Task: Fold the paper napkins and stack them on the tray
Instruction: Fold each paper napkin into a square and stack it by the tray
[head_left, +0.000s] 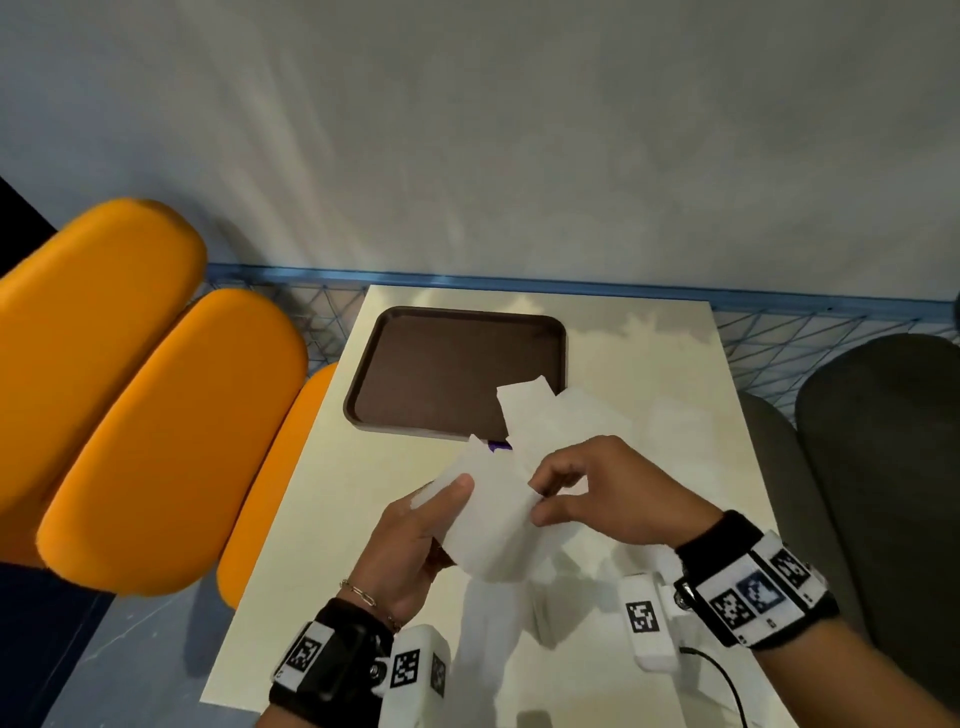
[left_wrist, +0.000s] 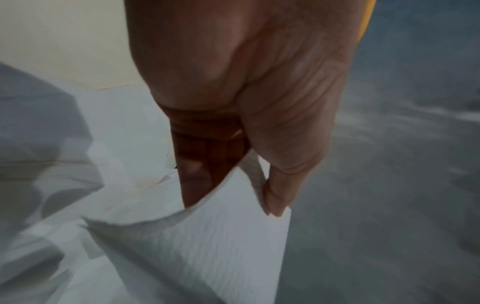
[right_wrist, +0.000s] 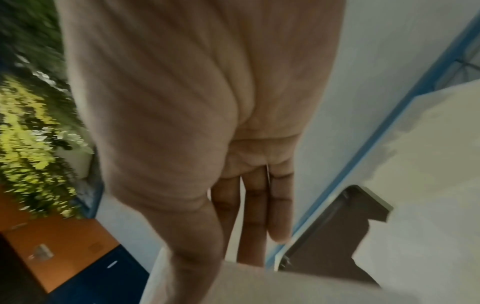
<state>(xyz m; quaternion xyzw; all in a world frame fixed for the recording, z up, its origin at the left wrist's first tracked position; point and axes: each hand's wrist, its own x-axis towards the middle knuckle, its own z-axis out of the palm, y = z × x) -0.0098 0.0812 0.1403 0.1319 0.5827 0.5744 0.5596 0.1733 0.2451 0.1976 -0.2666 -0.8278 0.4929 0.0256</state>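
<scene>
I'm looking down the head view now: both hands are up over the cream-white rectangular bench (head_left: 649, 364), low in the middle of the frame, and they share one thin white paper napkin (head_left: 493, 525). My left hand (head_left: 410, 540) grips its left edge, thumb laid flat on top of the sheet and fingers curled beneath; the left wrist view confirms it, thumb (left_wrist: 280, 193) pressing the embossed paper (left_wrist: 221, 236) against the fingers behind it. My right hand (head_left: 608, 493) pinches the napkin's right side, thumb and curled forefinger meeting on the paper. In the right wrist view the fingers (right_wrist: 255, 216) run long toward the sheet (right_wrist: 259, 288) at the bottom of the frame, but their tips are hidden behind it.

Just above the hands, loose white napkins (head_left: 561, 415) lie on the bench, and one corner overlaps the near right corner of the dark brown rounded plastic tray (head_left: 441, 374). The tray sits centre frame, toward the far left of the bench, its floor bare apart from that overlap. A small purple scrap (head_left: 498, 445) peeks out between the held napkin and the tray's near rim; I can't tell what it is.

Orange padded seat backs (head_left: 156, 415) fill the left of the frame, a dark grey seat (head_left: 883, 467) the right.
</scene>
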